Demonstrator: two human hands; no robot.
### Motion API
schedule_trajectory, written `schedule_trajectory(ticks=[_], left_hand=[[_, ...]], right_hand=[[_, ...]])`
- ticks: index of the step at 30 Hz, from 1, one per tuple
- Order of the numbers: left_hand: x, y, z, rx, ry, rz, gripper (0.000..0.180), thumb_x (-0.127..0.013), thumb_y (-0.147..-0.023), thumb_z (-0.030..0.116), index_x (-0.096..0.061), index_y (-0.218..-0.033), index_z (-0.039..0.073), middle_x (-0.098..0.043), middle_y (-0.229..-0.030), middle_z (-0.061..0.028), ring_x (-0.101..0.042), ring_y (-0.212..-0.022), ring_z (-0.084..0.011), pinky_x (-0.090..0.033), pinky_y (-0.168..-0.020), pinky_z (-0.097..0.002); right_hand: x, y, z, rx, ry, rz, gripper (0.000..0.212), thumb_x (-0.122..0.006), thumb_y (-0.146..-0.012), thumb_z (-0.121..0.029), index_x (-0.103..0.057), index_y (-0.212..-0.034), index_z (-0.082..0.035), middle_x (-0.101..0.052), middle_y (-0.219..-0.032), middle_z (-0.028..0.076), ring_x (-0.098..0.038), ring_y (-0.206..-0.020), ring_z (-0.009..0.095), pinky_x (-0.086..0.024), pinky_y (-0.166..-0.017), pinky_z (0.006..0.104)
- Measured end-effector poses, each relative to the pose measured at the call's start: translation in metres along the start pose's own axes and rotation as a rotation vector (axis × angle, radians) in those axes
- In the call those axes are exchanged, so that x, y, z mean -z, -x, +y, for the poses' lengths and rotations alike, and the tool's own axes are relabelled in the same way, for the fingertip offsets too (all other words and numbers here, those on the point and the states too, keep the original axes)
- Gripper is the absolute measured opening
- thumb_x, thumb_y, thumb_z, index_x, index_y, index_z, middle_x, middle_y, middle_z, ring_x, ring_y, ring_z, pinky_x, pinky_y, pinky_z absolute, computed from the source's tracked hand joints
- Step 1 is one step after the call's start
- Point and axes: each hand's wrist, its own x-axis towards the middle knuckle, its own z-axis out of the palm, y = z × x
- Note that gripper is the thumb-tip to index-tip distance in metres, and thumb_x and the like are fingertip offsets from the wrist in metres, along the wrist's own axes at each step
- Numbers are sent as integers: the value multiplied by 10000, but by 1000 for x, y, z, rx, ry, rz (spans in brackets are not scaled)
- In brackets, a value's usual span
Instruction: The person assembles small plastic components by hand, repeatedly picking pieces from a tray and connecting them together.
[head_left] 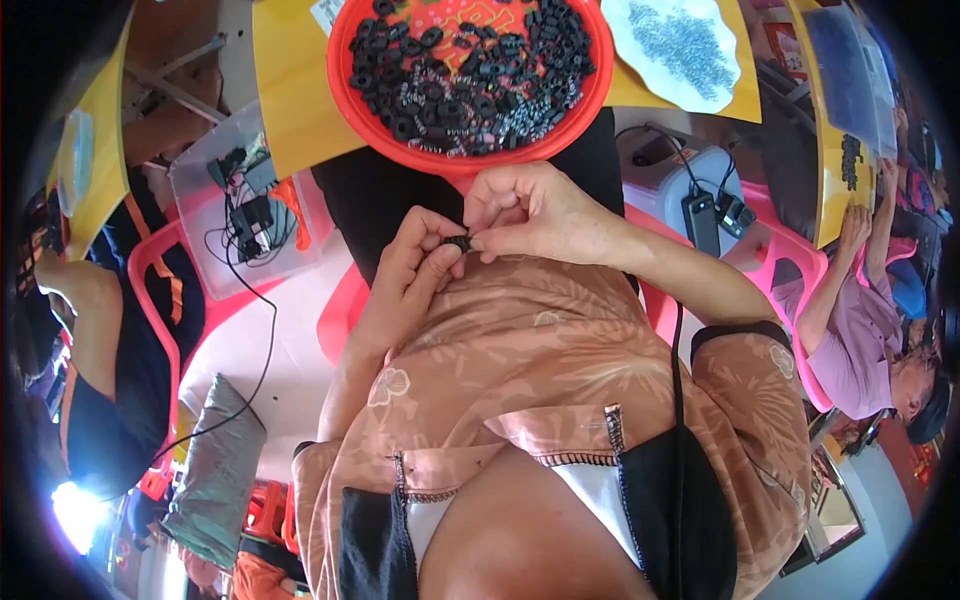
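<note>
A small black plastic part sits between the fingertips of my two hands, just above my lap. My left hand pinches it from the left with thumb and fingers. From the right, my right hand closes its thumb and curled fingers at the part's other end; what its fingertips grip there is partly hidden. Just beyond my hands is a round red tray, heaped with small black plastic parts and some shiny coil springs.
Right of the tray, a white scalloped plate bears many small metal pieces on the yellow table. A clear bin with cables and black devices stands at left. Black devices rest on a stool at right. Other people sit on both sides.
</note>
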Motion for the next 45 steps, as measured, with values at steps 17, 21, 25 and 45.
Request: schedule_trajectory(ticks=[17,21,25,45], left_hand=[[-15,21,-16,31,14,-7,124,-452,-922,-18,-423,-1042,-5,-585,-795,-76,-507,-751,-87,-413,-709,-222],[-13,19,-13,59,61,-71,211,-420,-931,-12,-375,-1136,1,-614,-945,-110,-537,-870,-106,-407,-808,-236],[-12,21,-13,59,166,-83,212,-400,-930,-21,-370,-1139,8,-596,-1011,-110,-524,-928,-111,-398,-855,-237],[-5,1,59,-445,-260,207,459,-523,-830,0,-358,-1258,-7,-569,-866,-84,-548,-758,-139,-440,-699,-249]], right_hand=[[-3,10,34,-123,-332,-97,154,-664,-793,28,-547,-875,-29,-622,-778,50,-635,-684,122,-518,-623,225],[2,7,40,-188,-283,-97,119,-689,-787,-10,-635,-893,-5,-660,-756,82,-632,-637,126,-518,-618,224],[-2,3,38,-216,-145,-102,67,-723,-761,-38,-676,-762,10,-648,-700,55,-605,-604,93,-496,-552,213],[40,12,-109,268,-83,176,159,-639,-856,-144,-650,-895,9,-654,-697,79,-589,-503,110,-464,-453,226]])
